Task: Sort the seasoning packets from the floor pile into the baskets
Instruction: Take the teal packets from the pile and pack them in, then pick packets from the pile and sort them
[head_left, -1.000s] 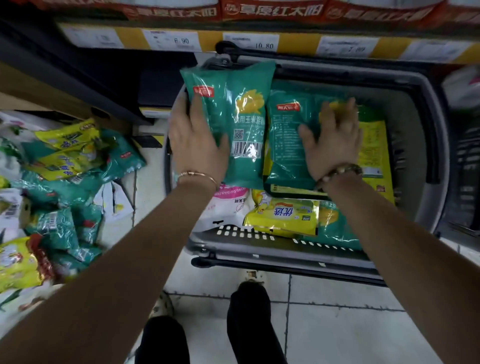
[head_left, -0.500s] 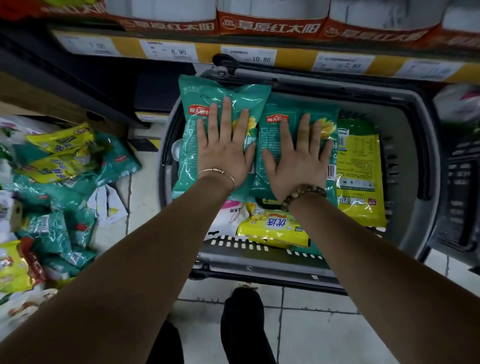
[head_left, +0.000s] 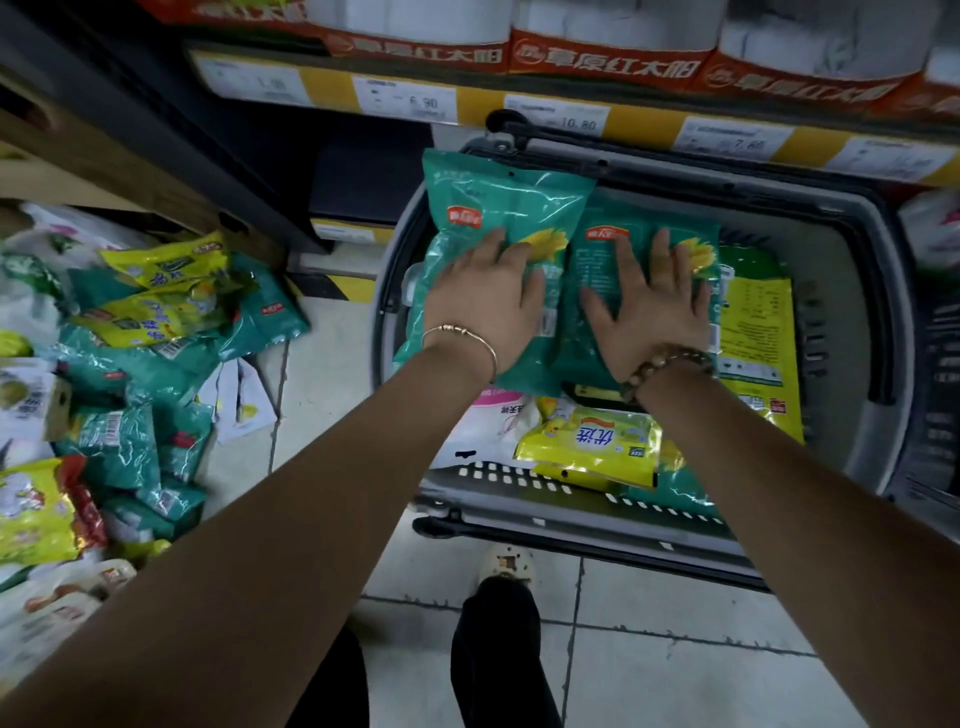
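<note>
A grey shopping basket (head_left: 883, 332) stands on the floor below a shelf. Two teal packets lie side by side at its far left. My left hand (head_left: 488, 301) presses flat on the left teal packet (head_left: 498, 208), whose top leans over the basket rim. My right hand (head_left: 649, 312) presses flat, fingers spread, on the right teal packet (head_left: 597, 249). Under and beside them lie a green-yellow packet (head_left: 753, 322), a small yellow packet (head_left: 592, 447) and a white-pink packet (head_left: 493, 426). The floor pile (head_left: 119, 364) of teal and yellow packets spreads at the left.
A shelf edge with yellow price tags (head_left: 566, 119) and red-white boxes runs across the top. A second dark basket (head_left: 940, 364) sits at the right edge. My shoe (head_left: 506, 564) and dark trouser legs stand on the tiled floor before the basket's black handle (head_left: 571, 543).
A second ago my left hand held the left teal packet by its side; both hands have since laid flat on the two packets and keep pressing them down.
</note>
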